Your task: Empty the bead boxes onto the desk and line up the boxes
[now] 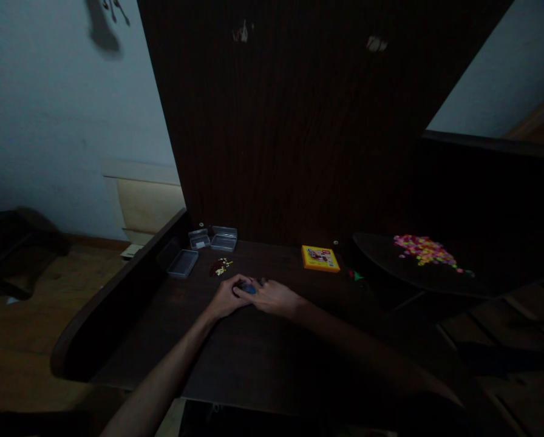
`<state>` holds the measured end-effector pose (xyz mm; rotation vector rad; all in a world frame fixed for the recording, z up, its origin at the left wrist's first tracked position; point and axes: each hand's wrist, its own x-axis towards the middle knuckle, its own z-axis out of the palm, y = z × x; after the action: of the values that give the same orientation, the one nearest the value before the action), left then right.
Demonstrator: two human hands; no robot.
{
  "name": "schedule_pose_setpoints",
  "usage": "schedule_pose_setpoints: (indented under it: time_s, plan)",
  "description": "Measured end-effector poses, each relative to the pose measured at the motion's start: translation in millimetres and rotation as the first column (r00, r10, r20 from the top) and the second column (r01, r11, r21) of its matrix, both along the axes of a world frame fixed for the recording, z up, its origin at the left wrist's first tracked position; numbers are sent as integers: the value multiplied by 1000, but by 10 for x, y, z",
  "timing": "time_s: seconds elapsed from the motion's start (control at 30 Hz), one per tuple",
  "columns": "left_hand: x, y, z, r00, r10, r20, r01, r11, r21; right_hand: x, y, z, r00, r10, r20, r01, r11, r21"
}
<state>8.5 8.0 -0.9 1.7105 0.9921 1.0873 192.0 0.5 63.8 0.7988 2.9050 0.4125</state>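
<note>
My left hand and my right hand meet over the middle of the dark desk. Between them is a small blue object, mostly covered by fingers; its kind cannot be made out in the dim light. Fingers of both hands are curled around it. Just beyond my left hand lies a small pile of brown and pale yellow pieces. A clear plastic box sits left of the pile. Farther back, two clear cases, a smaller one and a larger one, stand with lids raised.
A yellow-orange box lies at the back right, with a small green and red item beside it. Many pink and yellow pieces are heaped on a rounded side shelf. A raised side panel borders the desk's left.
</note>
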Motion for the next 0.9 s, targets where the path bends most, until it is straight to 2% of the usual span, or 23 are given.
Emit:
schedule_pose_setpoints:
  time_s: [0.13,0.27,0.37,0.47,0.63,0.73,0.8,0.9]
  plan:
    - [5,-32,41,1000,14,-27,-13,1000,24,172,95,121,992,-19,-128,-3,986,-168]
    - [8,-39,23,999,-36,1,36,999,-27,345,234,150,925,-146,-352,-5,919,-394]
    - [18,-36,2,996,-39,76,44,997,-69,415,361,91,795,-274,-541,-60,852,-520]
    - [26,-49,-4,982,-11,189,31,994,-102,420,497,-26,623,-404,-670,-124,794,-595]
    - [-33,-149,45,976,-2,219,21,996,-86,282,752,-234,415,-593,-690,-268,645,-715]
    - [-111,-221,119,983,-4,181,20,996,-86,110,907,-283,272,-706,-654,-386,543,-746]
    - [-166,-252,181,986,-15,163,34,993,-114,-37,998,-279,231,-741,-631,-432,503,-749]
    - [-249,-257,264,984,-11,178,39,987,-155,-286,1116,-248,227,-753,-618,-458,477,-750]
